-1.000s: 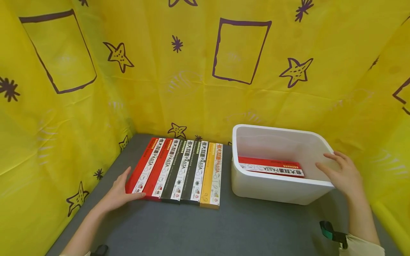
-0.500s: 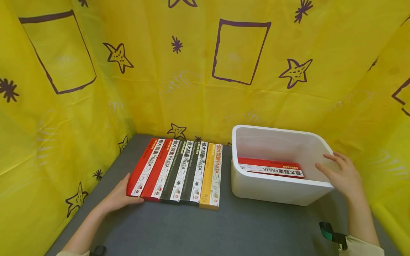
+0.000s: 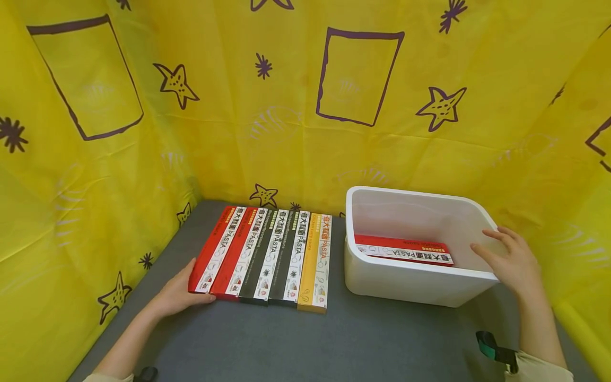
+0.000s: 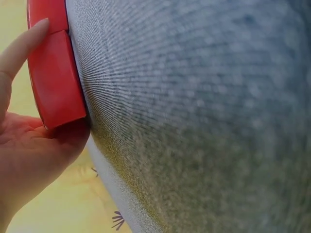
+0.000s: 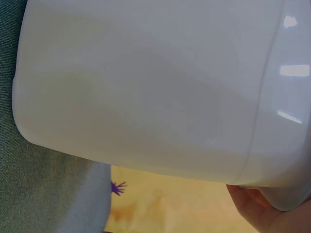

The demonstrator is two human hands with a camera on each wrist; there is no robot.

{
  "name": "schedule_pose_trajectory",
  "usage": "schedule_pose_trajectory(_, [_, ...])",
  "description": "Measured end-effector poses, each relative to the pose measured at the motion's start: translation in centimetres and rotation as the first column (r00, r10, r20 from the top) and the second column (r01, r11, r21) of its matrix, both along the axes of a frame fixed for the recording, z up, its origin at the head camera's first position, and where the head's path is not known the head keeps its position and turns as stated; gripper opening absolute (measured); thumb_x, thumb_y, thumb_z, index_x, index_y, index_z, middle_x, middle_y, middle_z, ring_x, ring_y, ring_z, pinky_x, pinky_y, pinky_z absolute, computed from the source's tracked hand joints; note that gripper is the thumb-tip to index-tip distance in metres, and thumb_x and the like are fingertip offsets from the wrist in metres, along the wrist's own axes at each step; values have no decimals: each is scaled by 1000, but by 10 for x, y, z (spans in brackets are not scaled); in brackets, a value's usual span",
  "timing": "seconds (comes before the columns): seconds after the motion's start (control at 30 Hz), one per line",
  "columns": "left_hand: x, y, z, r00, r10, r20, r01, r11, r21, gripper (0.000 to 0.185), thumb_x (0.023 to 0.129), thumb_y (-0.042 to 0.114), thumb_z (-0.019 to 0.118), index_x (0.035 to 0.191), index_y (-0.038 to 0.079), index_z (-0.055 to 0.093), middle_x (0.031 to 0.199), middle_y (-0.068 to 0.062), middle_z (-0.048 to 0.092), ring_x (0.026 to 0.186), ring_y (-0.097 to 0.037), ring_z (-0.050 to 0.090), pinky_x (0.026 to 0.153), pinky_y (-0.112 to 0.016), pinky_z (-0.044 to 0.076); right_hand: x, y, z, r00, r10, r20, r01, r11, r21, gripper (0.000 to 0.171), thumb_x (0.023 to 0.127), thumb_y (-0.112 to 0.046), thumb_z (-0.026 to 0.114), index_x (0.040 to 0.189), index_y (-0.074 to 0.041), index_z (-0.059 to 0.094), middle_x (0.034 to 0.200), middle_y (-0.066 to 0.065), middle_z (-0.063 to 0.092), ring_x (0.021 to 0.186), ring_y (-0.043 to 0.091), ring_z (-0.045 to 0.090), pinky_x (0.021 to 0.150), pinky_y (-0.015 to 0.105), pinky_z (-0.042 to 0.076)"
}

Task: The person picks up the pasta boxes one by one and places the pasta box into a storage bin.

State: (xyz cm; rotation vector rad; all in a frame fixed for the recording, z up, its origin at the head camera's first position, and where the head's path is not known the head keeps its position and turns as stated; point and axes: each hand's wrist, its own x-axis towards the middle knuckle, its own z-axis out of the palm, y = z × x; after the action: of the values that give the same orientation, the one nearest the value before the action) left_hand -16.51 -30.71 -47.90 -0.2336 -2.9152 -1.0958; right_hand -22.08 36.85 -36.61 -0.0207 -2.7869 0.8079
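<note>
A row of flat pasta boxes lies on the table: two red, two black and a yellow pasta box (image 3: 310,265) at the right end. My left hand (image 3: 174,297) is at the near left corner of the leftmost red pasta box (image 3: 210,254). Its fingers lie along the box's left side. Its straight thumb presses across the near ends, at the seam between the red boxes (image 4: 56,73). My right hand (image 3: 515,262) grips the right rim of a white bin (image 3: 396,284), fingertips reaching over the edge. Inside the bin lies another red pasta box (image 3: 401,246).
A grey tabletop (image 3: 286,345) carries the boxes and bin. Yellow cloth (image 3: 286,148) with purple drawings encloses the back and both sides, close behind the bin. The bin stands just right of the yellow box, a narrow strip of table between them.
My left hand has lowered and closed in on the corner of the leftmost red pasta box, which has shifted slightly right. The right hand and bin have stayed put.
</note>
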Motion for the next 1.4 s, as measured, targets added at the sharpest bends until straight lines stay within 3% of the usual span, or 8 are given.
schedule_pose_trajectory(0.2, [1,-1,1,1000,25,7,-24,998,-57,112,66,46,78,141,-8,16,136,-29,36,112,-37,46,84,-54,40,0,0,0,1000,-1,-1,1,1000,3,62,90,-43,51,132,1,44,144,28,20,126,53,16,93,69,14])
schedule_pose_trajectory(0.53, [5,1,4,997,67,-27,-71,985,-160,110,65,48,78,137,-16,24,130,-35,39,110,-43,47,85,-54,41,1,0,0,1000,-12,-1,12,1000,-4,61,89,-43,51,132,0,45,145,26,21,127,52,17,93,68,14])
schedule_pose_trajectory(0.9, [0,-1,1,999,41,-24,-44,990,-136,115,63,50,79,138,-14,21,134,-36,34,112,-43,45,84,-55,41,2,0,-1,1000,-7,0,7,1000,-4,62,89,-44,51,133,0,45,146,25,20,127,52,16,94,68,13])
schedule_pose_trajectory(1.17, [4,-1,3,997,70,-43,-77,981,-178,112,63,50,78,136,-15,26,129,-35,42,109,-43,49,84,-53,42,1,0,0,1000,-5,-9,5,1000,-7,62,89,-43,52,132,1,45,145,26,21,127,52,17,94,67,14])
schedule_pose_trajectory(1.4, [3,-1,1,997,63,-37,-68,986,-155,115,61,52,79,138,-12,23,131,-33,41,109,-41,49,83,-53,42,2,0,1,1000,-2,-9,2,1000,-1,61,89,-43,52,131,1,46,144,27,22,126,53,17,93,68,13])
